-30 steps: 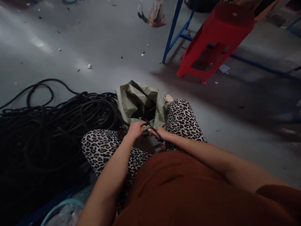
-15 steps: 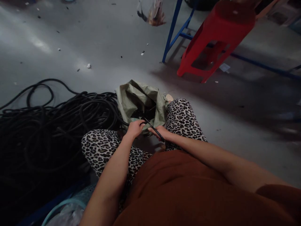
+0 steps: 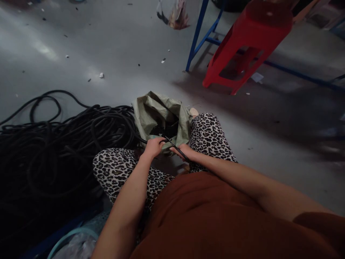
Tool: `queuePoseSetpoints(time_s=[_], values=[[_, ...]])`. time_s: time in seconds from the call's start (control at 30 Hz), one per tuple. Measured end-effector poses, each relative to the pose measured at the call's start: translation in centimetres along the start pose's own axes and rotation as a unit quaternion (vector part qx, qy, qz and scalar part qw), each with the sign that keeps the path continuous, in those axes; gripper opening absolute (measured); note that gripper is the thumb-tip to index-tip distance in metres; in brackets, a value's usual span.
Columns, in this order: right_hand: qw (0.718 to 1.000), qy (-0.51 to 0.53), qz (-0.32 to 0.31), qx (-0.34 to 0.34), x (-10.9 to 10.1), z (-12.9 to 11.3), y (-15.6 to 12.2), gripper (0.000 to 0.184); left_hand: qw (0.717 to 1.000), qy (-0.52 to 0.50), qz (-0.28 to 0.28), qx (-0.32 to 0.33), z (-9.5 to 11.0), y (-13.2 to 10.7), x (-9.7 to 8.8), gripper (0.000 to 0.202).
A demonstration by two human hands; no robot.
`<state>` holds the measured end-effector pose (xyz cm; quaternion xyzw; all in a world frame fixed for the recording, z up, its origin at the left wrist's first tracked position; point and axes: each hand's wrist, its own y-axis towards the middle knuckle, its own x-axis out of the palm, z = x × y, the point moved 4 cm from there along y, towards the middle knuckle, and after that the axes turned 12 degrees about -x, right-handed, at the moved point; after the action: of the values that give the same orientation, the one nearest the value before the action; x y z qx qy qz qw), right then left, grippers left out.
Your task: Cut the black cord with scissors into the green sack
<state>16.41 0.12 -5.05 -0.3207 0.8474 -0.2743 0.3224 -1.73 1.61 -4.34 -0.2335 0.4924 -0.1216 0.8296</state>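
Note:
My left hand (image 3: 154, 146) is closed around the end of a black rubber cord (image 3: 142, 140), which runs in from the pile on the left. Black-handled scissors (image 3: 180, 152) are gripped in my right hand (image 3: 185, 151), their blades pointing up and left to the cord's end by my left fingertips. Beneath both hands stands an open pale-green woven sack (image 3: 142, 118) between my knees, with dark pieces (image 3: 168, 128) inside it. The blades' exact contact with the cord is too small to tell.
A large tangle of black cord (image 3: 107, 122) covers the floor at left. A red plastic stool (image 3: 253, 32) and a blue metal frame (image 3: 196, 36) stand at upper right. By my left arm is a light-blue basket (image 3: 61, 239). Small scraps dot the grey floor (image 3: 115, 46).
The handles of the scissors look closer together than before. Both hands stay in nearly the same place over the near rim of the sack.

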Motion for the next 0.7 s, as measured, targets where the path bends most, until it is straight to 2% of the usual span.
queuePoseSetpoints(time_s=[0.43, 0.6, 0.7], values=[[1.000, -0.010, -0.001, -0.022, -0.3, 0.4, 0.4, 0.058, 1.000, 0.008, 0.015, -0.011, 0.0, -0.1, -0.6, 0.035], [0.998, 0.059, 0.018, 0.016, -0.4, 1.0, 0.9, 0.055, 0.999, 0.002, 0.028, -0.028, -0.2, 0.0, -0.7, 0.034], [0.992, 0.117, -0.002, 0.034, 0.0, 0.7, 0.6, 0.054, 0.998, -0.001, 0.047, -0.038, -0.2, 0.0, -0.8, 0.033]])
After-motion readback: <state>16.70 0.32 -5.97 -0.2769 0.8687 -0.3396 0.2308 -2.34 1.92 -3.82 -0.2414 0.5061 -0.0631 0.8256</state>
